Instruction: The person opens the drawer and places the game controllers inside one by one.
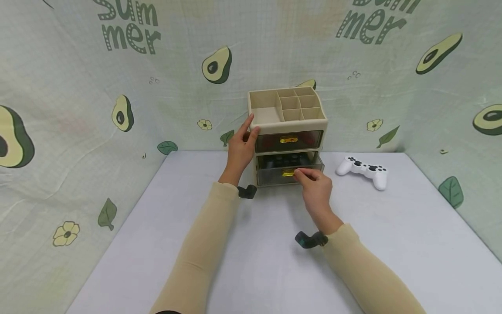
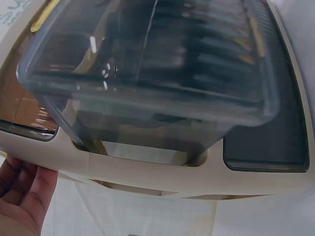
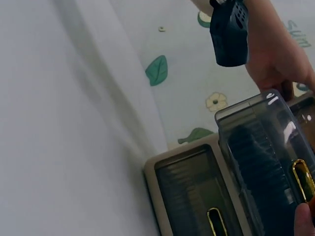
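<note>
Head view: left hand (image 1: 241,150) presses left side of beige boxy plastic organizer (image 1: 292,127), likely for steadiness; at its front, right hand (image 1: 317,188) pinches gold oblong handle (image 1: 288,173) of open smoky-clear plastic drawer (image 1: 269,177).

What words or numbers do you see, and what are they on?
"Sum mer": upper left of the pale avocado-print cloth.
"mer": upper right; letters above partly cut off.
Wrist views: cloth lettering too faint to read surely.
White plastic game controller: any markings too small to read.
</note>
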Motion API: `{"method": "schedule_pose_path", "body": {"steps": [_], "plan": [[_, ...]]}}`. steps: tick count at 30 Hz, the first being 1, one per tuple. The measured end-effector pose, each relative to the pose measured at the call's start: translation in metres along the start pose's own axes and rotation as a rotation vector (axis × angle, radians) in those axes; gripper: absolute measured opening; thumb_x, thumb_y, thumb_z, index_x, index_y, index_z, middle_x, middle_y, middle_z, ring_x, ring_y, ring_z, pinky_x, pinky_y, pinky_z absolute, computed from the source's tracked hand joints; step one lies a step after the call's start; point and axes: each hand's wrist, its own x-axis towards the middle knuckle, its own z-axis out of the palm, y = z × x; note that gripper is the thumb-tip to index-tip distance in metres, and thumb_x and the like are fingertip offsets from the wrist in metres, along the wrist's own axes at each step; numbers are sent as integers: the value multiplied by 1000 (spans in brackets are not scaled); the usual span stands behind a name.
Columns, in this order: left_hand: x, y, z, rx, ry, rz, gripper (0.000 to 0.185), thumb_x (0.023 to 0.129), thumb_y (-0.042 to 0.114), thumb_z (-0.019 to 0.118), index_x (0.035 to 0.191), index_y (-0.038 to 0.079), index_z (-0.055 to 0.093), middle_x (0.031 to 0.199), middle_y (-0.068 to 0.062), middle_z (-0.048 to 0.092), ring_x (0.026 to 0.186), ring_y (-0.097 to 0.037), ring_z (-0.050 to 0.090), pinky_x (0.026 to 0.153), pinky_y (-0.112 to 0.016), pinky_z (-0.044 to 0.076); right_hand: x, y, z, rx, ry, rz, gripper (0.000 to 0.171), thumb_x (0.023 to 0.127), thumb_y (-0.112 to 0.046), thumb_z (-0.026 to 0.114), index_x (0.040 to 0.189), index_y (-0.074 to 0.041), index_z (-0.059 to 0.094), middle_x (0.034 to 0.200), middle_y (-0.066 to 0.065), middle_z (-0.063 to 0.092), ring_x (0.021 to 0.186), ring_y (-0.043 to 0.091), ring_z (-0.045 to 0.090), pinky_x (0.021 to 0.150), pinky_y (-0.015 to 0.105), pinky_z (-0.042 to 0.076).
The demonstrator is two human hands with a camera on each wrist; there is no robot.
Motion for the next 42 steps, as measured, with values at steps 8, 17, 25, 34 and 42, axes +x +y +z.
{"method": "schedule_pose_path", "body": {"steps": [8,17,25,34,42], "plan": [[0,0,0,21,1,32,57,94,61,47,147,40,40,78,-2,58,69,-17,51,61,-31,45,12,3,6,40,13,-36,31,86,-30,74,105,-7,73,104,6,66,89,11,70,81,23,56],[2,-1,-2,51,16,54,56,95,58,49,146,37,43,75,-3,57,65,-16,51,57,-31,45,23,3,12,65,6,-22,32,85,-29,74,107,-6,72,105,6,64,89,9,70,80,20,55],[2,-2,-1,37,25,69,56,96,55,49,147,34,43,77,-4,55,65,-17,50,57,-31,44,30,3,16,66,7,-29,30,87,-28,73,107,-5,72,106,7,66,90,11,71,81,22,55],[1,-1,-1,42,26,67,55,96,54,50,147,33,43,76,-5,55,65,-17,49,57,-31,44,37,1,19,18,7,-11,30,88,-31,72,107,-9,72,109,7,65,93,11,70,85,26,55],[2,-1,-1,23,22,82,53,98,49,51,147,31,43,74,-6,54,63,-17,48,55,-29,42,46,2,24,-33,20,-19,30,90,-33,70,107,-10,72,110,7,66,95,13,69,88,32,55]]}}
